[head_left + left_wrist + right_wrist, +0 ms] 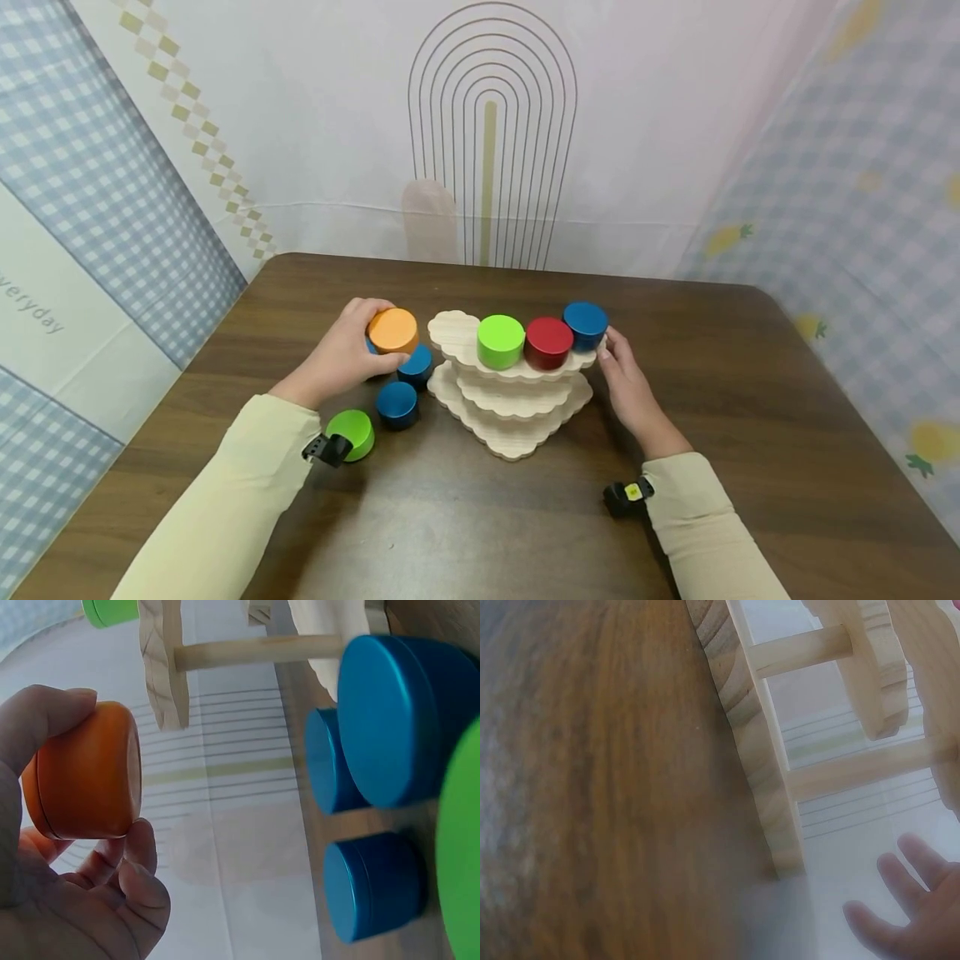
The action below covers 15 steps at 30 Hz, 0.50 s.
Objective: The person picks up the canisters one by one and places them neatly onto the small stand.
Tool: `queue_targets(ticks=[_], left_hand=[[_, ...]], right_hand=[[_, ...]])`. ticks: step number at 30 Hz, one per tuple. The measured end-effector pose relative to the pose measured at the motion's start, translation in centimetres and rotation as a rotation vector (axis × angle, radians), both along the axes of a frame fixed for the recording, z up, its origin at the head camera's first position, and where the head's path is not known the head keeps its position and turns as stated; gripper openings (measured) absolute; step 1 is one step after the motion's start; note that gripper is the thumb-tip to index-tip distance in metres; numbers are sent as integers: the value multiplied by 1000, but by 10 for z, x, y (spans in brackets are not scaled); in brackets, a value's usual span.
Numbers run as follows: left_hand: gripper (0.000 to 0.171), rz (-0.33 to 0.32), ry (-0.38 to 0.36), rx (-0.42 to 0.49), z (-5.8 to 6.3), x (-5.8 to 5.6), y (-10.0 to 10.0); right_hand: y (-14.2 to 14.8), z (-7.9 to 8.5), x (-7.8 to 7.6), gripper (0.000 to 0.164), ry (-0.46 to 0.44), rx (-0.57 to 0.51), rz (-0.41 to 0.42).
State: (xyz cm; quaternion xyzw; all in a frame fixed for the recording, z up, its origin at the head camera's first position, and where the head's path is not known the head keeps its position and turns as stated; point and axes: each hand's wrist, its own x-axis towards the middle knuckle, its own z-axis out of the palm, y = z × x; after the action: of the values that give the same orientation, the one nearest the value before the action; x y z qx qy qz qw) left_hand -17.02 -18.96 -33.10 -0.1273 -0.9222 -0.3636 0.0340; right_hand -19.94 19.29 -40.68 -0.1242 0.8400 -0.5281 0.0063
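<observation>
My left hand [343, 354] grips an orange round tin [394, 332] by its side, raised beside a wooden tiered stand [513, 435] with scalloped edges. In the left wrist view, thumb and fingers wrap the orange tin [86, 776], clear of the table. On the stand's top tier sit a light green tin [500, 342], a red tin [548, 343] and, at the right end, a blue tin [585, 326]. Beside that end is my right hand [633, 396], fingertips right at the tier's edge. Its fingers [904, 885] are spread and loosely bent in the right wrist view, holding nothing.
Blue tins [397, 406] stand on the dark wooden table [465, 517] left of the stand, one partly behind my left hand. A green tin [351, 433] lies near my left wrist. Behind the table hangs a white patterned cloth [315, 125].
</observation>
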Motion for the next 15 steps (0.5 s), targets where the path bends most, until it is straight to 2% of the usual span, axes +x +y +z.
queue_targets(ticks=[10, 15], left_hand=[[67, -18, -8, 16, 2, -9, 19], [66, -28, -35, 33, 2, -13, 27]], right_hand=[[-1, -3, -2, 52, 22, -12, 5], [-1, -3, -2, 51, 24, -8, -1]])
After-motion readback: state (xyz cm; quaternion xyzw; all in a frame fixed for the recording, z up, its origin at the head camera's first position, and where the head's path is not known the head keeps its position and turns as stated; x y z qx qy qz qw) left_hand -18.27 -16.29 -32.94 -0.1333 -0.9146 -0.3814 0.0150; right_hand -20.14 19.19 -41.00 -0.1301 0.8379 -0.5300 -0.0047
